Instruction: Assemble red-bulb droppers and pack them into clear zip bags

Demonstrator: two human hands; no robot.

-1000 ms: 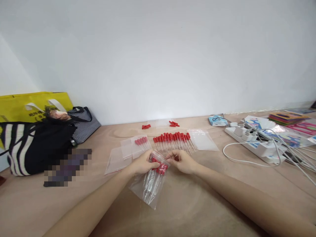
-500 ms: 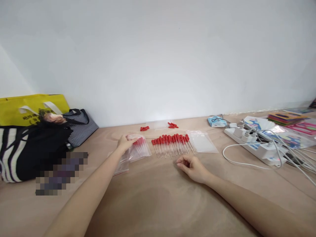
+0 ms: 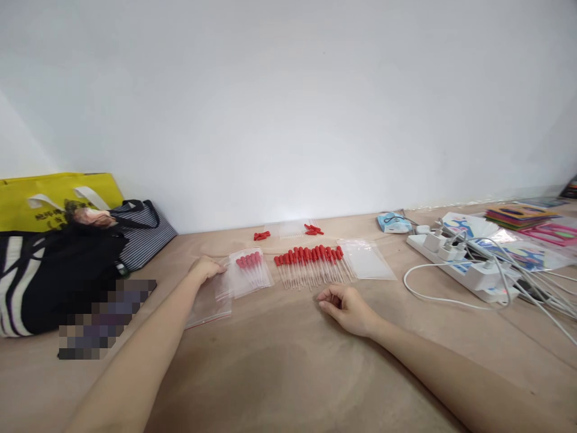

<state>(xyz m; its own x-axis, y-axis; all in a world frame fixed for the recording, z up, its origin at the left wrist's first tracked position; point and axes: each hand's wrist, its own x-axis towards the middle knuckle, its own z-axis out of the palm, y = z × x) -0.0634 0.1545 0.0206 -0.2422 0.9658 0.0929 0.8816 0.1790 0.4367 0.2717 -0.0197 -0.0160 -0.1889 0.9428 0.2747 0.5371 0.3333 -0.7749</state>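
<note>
My left hand [image 3: 207, 269] lies at the upper left of a flat clear zip bag [image 3: 210, 304], its index finger stretched out over the plastic. To its right, a second zip bag [image 3: 252, 284] partly overlaps the first and holds several red-bulbed droppers [image 3: 249, 261]. My right hand [image 3: 345, 310] rests on the table with fingers loosely curled and nothing visible in them. Just beyond it, a row of red-bulbed droppers [image 3: 311, 264] lies side by side, tips toward me. Another clear zip bag [image 3: 367, 260] lies flat at the row's right end.
Near the wall are loose red bulbs [image 3: 314, 230], more red bulbs [image 3: 261, 236] and clear thin tubes on plastic [image 3: 295, 228]. At right sit a power strip [image 3: 455, 264] with cables and a blue mask [image 3: 394, 222]. Bags [image 3: 58, 270] and a pixelated dark item [image 3: 108, 322] occupy the left.
My left hand has let go of the bag of droppers and moved left onto the flat bag beside it. The dropper bag now lies uncovered. My right hand stays in place.
</note>
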